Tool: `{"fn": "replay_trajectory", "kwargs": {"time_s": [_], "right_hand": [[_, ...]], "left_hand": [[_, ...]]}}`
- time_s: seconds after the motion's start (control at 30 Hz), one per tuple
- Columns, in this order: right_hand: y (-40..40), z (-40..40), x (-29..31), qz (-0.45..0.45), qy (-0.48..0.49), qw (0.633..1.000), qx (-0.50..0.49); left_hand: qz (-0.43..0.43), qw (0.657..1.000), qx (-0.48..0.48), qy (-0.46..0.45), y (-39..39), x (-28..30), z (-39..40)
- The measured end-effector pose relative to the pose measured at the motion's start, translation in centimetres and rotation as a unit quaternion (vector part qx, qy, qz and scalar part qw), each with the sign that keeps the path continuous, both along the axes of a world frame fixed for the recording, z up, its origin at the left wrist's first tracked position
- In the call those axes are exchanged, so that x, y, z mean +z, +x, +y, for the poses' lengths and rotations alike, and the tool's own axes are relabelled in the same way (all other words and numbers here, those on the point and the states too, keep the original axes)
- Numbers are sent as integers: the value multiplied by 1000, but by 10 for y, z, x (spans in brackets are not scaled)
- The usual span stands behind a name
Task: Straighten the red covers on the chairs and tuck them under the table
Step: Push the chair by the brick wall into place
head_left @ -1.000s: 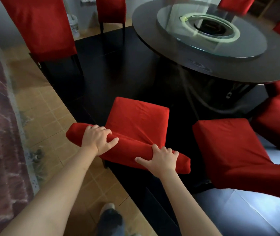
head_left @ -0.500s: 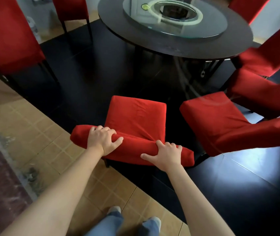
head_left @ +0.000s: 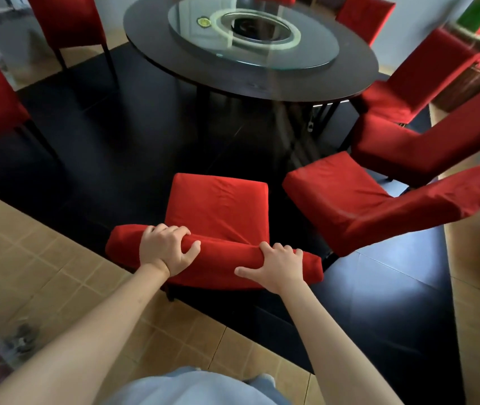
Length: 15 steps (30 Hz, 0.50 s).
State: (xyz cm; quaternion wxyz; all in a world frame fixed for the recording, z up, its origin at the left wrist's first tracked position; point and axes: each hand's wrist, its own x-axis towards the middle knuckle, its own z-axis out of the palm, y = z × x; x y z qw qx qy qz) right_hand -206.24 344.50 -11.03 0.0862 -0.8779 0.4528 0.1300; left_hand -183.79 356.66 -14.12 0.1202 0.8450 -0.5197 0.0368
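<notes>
Both hands curled over the top rail of the nearest red-covered chair (head_left: 218, 211), left hand (head_left: 166, 249) and right hand (head_left: 280, 268) spaced apart, likely for an even push; chair stands well short of the round desk (head_left: 349, 77), seat facing it

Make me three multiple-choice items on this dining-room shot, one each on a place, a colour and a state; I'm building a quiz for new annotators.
1. Where do both hands grip?
A. the table's rim
B. the top of the chair back
C. a chair leg

2. What colour are the chair covers?
A. red
B. blue
C. white

3. How does the held chair stand?
A. tucked under the table
B. lying on its side
C. upright, apart from the table

Answers:
1 B: the left hand and right hand curl over the chair back.
2 A: every cover in view is red.
3 C: dark floor shows between its seat and the table.
</notes>
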Motion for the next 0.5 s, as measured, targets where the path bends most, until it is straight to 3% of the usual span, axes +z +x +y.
{"fn": "replay_trajectory", "kwargs": {"time_s": [0.5], "right_hand": [[18,-36,-1,-23,38,997,-59]], "left_hand": [[-18,1000,-7,-20,21,-2,-45]]}}
